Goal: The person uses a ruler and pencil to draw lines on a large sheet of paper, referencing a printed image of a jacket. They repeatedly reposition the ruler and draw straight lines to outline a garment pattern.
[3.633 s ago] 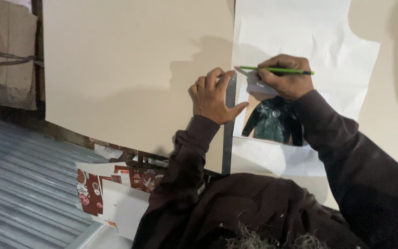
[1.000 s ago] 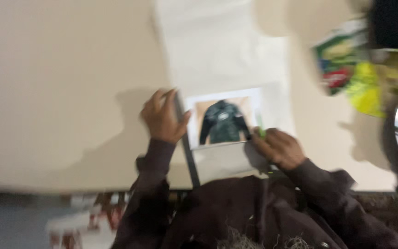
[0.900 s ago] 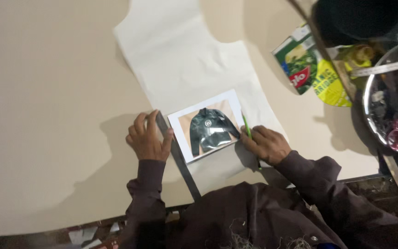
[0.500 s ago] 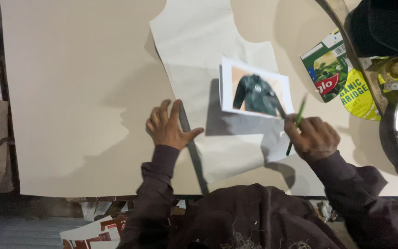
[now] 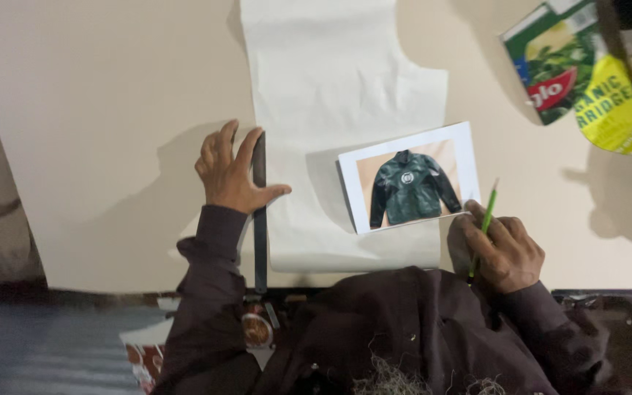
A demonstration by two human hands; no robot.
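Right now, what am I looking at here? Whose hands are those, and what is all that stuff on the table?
This picture comes from a camera worn on a person's head, looking down, so the hands are that person's own. There is no machine. The left hand lies flat, pressing a long dark ruler along the edge of a big white paper piece. The right hand holds a green pencil in its fingers. On the paper lies a photo of a dark green jacket. All of it lies on a beige table. At the top right are colourful food packets.
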